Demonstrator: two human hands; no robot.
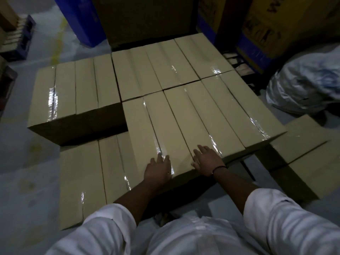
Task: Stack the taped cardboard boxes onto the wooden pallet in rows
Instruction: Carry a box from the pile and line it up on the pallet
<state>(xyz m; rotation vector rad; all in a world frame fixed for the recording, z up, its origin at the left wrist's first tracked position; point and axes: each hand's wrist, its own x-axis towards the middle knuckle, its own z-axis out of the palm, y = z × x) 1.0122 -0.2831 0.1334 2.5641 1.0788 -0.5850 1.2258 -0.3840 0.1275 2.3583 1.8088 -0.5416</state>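
Left hand (159, 169): palm down, fingers straight and close together, pressed flat on the glossy tape seam of the tan taped cardboard box (141, 137) at the near edge of the stack's top layer; grips nothing.
Right hand (207, 161): flat, fingers spread, resting just beside the joint with the neighbouring tan box (185, 116); nothing clasped. Thin black wristband (219, 168) on its wrist.
Rolled white sleeves (103, 227): cut off by the bottom of the frame.
Wooden pallet: hidden under the boxes, not made out.
Top layer: long rectangular cartons side by side in two rows, clear tape glinting along each centre seam.
Lower carton (82, 181): juts out at the stack's near left corner.
Separate tan carton (303, 148): stands apart at the right, partly cut off.
Far stock, blurred in dim light: blue cartons (79, 21), crumpled white plastic sack (303, 85).
Bare grey floor (24, 153): lies open along the stack's left edge.
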